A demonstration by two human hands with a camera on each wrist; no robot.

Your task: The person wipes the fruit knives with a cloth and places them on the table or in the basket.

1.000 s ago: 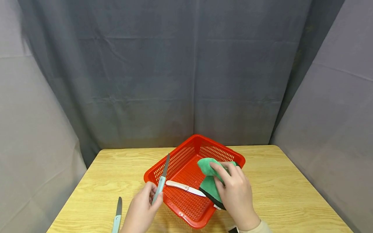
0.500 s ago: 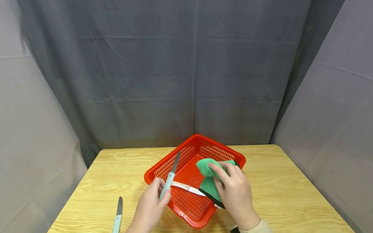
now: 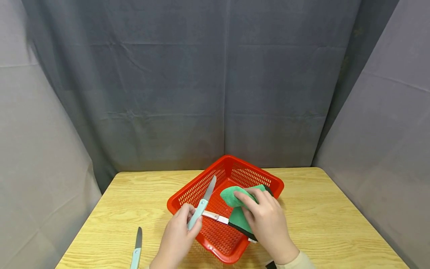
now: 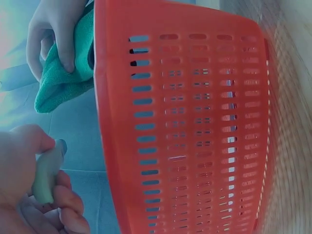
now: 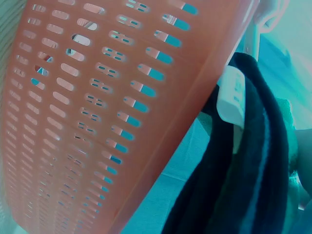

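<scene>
My left hand point(image 3: 178, 233) pinches the light-blue handle of a knife point(image 3: 202, 204) between thumb and fingers, its blade pointing up and away over the left part of a red plastic basket point(image 3: 228, 257). In the left wrist view the handle end of that knife point(image 4: 46, 175) shows between the fingers. My right hand point(image 3: 267, 220) grips a folded green cloth point(image 3: 240, 216) with black edging above the basket's right side. The cloth is apart from the held blade. Inside the basket lies a knife with a pale pink handle point(image 3: 211, 215); the cloth hides its tip.
Another light-blue-handled knife point(image 3: 136, 250) lies on the wooden table point(image 3: 336, 224), left of my left hand, blade pointing away. Grey curtains point(image 3: 168, 93) hang behind the table and along both sides.
My left hand has carried its knife to the right, farther over the basket, turning the blade's flat side more into view. The right hand with the cloth has shifted slightly left.
</scene>
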